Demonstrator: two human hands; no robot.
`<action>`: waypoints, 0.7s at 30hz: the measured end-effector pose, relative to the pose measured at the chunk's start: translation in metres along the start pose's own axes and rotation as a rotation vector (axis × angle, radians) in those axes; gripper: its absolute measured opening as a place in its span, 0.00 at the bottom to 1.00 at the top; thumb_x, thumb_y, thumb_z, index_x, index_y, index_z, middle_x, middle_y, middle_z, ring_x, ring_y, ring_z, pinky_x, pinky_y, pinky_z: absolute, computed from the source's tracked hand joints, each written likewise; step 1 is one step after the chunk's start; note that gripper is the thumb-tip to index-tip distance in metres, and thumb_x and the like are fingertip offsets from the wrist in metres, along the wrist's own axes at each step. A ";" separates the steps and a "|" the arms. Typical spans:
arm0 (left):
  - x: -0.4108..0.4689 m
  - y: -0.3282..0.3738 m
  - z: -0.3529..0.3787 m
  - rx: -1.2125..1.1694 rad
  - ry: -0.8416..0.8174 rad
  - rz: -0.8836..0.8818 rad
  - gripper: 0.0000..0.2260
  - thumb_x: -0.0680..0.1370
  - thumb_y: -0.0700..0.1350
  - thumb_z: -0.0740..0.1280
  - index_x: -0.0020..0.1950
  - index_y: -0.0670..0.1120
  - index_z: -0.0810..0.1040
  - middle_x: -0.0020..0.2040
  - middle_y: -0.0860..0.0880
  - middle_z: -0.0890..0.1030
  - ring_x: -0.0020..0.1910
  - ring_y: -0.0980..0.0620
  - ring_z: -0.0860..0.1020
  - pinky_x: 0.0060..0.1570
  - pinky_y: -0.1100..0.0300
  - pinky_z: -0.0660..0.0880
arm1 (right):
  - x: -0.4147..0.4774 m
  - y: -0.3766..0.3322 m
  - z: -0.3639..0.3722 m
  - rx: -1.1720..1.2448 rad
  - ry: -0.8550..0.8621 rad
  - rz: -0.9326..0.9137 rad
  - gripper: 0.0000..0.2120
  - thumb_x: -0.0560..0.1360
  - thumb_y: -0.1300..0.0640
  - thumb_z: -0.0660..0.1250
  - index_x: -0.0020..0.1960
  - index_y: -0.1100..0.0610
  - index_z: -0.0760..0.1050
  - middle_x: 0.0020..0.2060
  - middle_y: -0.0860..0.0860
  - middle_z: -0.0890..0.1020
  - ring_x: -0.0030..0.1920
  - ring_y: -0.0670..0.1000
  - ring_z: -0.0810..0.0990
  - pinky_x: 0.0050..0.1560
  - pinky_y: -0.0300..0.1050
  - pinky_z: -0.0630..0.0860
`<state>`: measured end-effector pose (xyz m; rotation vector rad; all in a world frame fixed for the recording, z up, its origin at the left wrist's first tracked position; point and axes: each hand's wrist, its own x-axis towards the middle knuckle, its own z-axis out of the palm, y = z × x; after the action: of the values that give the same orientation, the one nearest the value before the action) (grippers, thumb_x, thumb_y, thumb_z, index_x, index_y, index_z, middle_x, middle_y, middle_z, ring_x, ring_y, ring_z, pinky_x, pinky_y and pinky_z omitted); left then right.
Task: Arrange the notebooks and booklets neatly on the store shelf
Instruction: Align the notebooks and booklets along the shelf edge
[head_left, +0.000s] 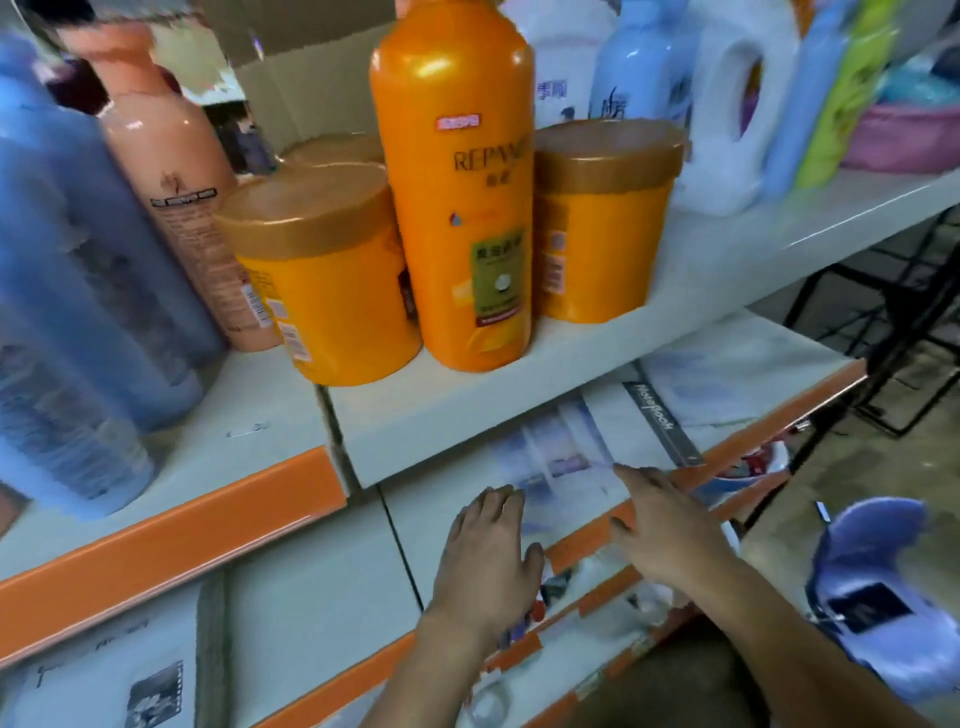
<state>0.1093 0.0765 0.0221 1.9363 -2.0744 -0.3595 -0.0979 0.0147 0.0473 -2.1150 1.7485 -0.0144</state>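
Now: both hands flat at the notebook shelf

Left hand (488, 551): palm down, fingers straight and close together, gripping nothing. The fingertips touch the near left corner of a pale notebook (558, 452).

Right hand (662, 525): also relaxed, nothing grasped. The forefinger is stretched out over the notebook's near edge, and the thumb hangs down by the orange strip (576, 545) on the shelf front. I cannot tell whether the palm presses on the cover.

The notebook lies flat on the middle shelf (441, 504). Its cover is white with blue, the print too blurred to read. Just beside it on the right is a second notebook (662, 421), also flat, with a dark spine band in pale script running at an angle toward the shelf front. Further right and back is a white booklet (727, 374), flat, its rear part under the shelf above.

The upper shelf (467, 415) overhangs the back of the notebooks. On it stands a tall orange bottle (457, 197), upright, with a brown-lidded jar (317, 280) just left and another jar (602, 223) just right. Further left are a pink bottle (171, 171) and blue bottles (78, 234), blurred. To the right is a white jug (737, 130).

Lower left, one shelf down, is a pale cover (150, 691) with a small dark photo. Far right, off the shelving, is a purple plastic item (872, 582).
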 end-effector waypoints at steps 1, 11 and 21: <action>0.013 0.009 0.007 0.008 -0.012 -0.003 0.27 0.82 0.54 0.60 0.80 0.49 0.60 0.78 0.51 0.64 0.76 0.50 0.61 0.76 0.56 0.57 | 0.009 0.015 -0.004 0.016 -0.004 0.010 0.32 0.79 0.47 0.63 0.80 0.49 0.55 0.73 0.52 0.68 0.70 0.56 0.71 0.66 0.51 0.72; 0.123 0.084 0.083 0.031 -0.213 -0.077 0.32 0.81 0.57 0.61 0.82 0.47 0.56 0.82 0.49 0.57 0.81 0.50 0.54 0.78 0.54 0.54 | 0.098 0.146 0.003 0.113 -0.002 0.110 0.23 0.78 0.41 0.61 0.67 0.52 0.69 0.52 0.54 0.78 0.52 0.56 0.79 0.54 0.49 0.78; 0.142 0.076 0.122 0.016 -0.320 -0.222 0.36 0.82 0.58 0.61 0.83 0.49 0.48 0.83 0.51 0.49 0.82 0.52 0.48 0.79 0.56 0.49 | 0.144 0.176 0.023 0.515 -0.048 0.181 0.15 0.78 0.47 0.68 0.59 0.51 0.67 0.47 0.50 0.81 0.43 0.49 0.83 0.37 0.40 0.76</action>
<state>-0.0155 -0.0613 -0.0586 2.2501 -2.0481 -0.7478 -0.2265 -0.1393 -0.0622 -1.5739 1.6787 -0.3253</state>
